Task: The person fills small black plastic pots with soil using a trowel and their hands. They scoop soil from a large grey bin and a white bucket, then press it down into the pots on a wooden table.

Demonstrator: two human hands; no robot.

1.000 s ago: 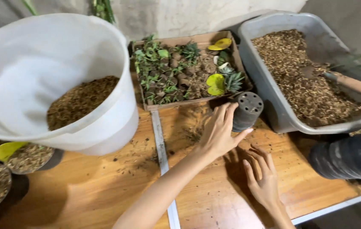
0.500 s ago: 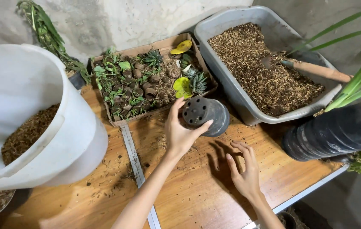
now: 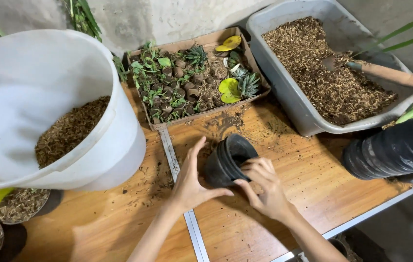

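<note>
Black plastic pot (image 3: 228,162) between the hands; orange-brown wooden table (image 3: 119,233) beneath. Beyond the fingers, brown tray (image 3: 252,68) of green seedlings with yellow-green leaves (image 3: 229,90). Left, white bucket (image 3: 31,82); right, grey tub (image 3: 294,102) of brown husk.

Stack of black plastic nursery pots (image 3: 395,151) cut off at right edge. White plastic bucket (image 3: 119,140) cropped left. Small black pot's (image 3: 226,162) base hidden behind hands.

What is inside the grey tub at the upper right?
The grey tub holds brown shredded mulch with a wooden-handled trowel on it; the tub's bottom is covered.
</note>
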